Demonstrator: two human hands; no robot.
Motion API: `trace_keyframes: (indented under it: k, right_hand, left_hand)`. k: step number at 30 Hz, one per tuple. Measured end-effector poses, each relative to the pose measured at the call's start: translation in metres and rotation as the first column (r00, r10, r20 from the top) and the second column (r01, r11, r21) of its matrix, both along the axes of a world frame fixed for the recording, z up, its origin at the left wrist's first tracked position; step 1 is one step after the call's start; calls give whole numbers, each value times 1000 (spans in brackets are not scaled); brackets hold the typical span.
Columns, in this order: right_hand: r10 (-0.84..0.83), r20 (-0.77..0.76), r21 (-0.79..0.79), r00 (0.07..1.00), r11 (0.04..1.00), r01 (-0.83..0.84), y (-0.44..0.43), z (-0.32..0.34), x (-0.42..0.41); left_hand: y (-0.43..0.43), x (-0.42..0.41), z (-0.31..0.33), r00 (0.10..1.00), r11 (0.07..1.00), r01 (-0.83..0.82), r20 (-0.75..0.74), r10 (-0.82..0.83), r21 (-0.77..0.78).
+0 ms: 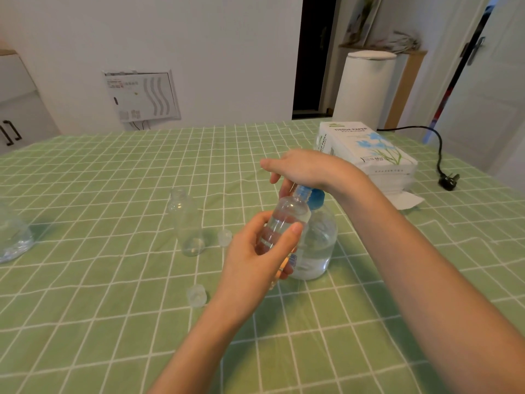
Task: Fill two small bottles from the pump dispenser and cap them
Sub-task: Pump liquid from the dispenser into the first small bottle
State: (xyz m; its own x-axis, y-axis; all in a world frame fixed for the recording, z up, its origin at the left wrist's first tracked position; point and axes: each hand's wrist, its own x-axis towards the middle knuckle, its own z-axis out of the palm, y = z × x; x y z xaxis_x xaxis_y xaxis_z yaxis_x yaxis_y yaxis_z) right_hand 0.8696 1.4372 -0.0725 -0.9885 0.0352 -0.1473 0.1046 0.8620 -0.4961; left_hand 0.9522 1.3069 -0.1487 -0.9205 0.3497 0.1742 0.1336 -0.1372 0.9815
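The left thumb [295, 230] and the fingers opposite it are curled round the body of a small clear bottle [287, 217]. The left hand [255, 251] grips it off the table and tilts it, so that its open neck meets the blue pump head [316, 197]. How much liquid is in this bottle cannot be told.

The right hand [306, 166] lies palm down on top of that pump head. Its fingers are loose and spread, pointing left and a little downward, and they clasp nothing. The heel of the hand rests on the pump, which it mostly hides.

Below it, the pump dispenser [318, 243] stands upright on the green checked tablecloth [113, 180]. It is a clear, round-bodied container with clear liquid in its lower part, just behind the held bottle.

To the left a second small bottle [187, 223] stands upright with its neck open. One clear cap [224, 237] lies just beside its base on the right. Another clear cap [196, 295] lies nearer the person, apart from both bottles.

Behind the right wrist sits a pack of tissue paper [366, 149], and a black plug [449, 180] lies to its right. A crumpled clear plastic object [12, 237] shows at the left edge.
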Motion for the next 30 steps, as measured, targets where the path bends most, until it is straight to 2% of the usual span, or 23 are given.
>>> trace_keyframes:
  k: [10,30]
  right_hand:
    - [-3,-54,-29,999,1000,2,0,15,1]
    - [3,-18,-29,1000,1000,-4,0,5,2]
  left_hand:
    - [2,-2,4,1000,1000,-6,-22,6,1]
    - [0,-1,-1,1000,1000,0,-24,0,-10]
